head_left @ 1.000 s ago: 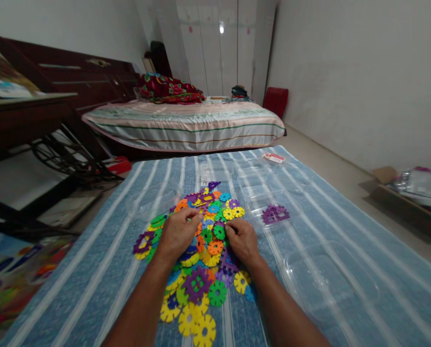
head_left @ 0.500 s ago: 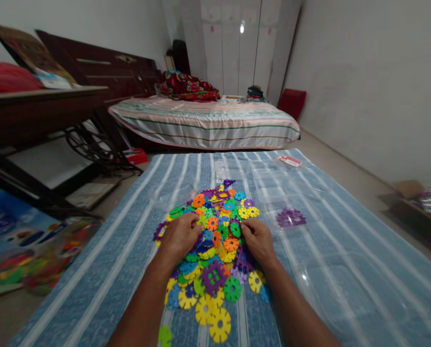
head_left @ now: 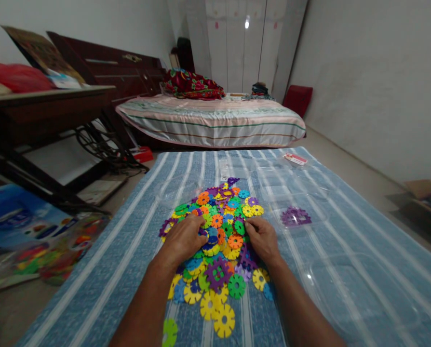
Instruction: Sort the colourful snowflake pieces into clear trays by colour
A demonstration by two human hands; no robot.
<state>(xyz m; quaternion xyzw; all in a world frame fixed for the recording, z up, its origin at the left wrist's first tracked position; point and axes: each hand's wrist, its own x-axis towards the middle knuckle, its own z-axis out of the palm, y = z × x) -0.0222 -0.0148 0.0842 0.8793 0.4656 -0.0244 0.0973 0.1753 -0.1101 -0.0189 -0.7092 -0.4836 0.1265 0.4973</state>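
A heap of flat, gear-shaped plastic discs (head_left: 219,231) in yellow, green, orange, blue and purple lies on a blue striped mat (head_left: 128,250). My left hand (head_left: 182,238) rests on the left side of the heap, fingers curled down onto the pieces. On the right side my right hand (head_left: 262,238) lies the same way, its fingertips beside a green disc (head_left: 239,226). The backs of the hands hide what the fingers grip. A few purple discs (head_left: 295,217) sit apart in a clear tray to the right.
Clear plastic containers lie on the mat: one at the near right (head_left: 360,294), others behind the heap (head_left: 175,190). A bed (head_left: 211,120) stands beyond the mat and a dark table (head_left: 45,111) at the left. A toy box (head_left: 16,221) and a bag of pieces (head_left: 63,250) lie on the floor at the left.
The camera has swung left, so the scene has shifted right in view. Both hands stay on the heap with only slight finger movement.
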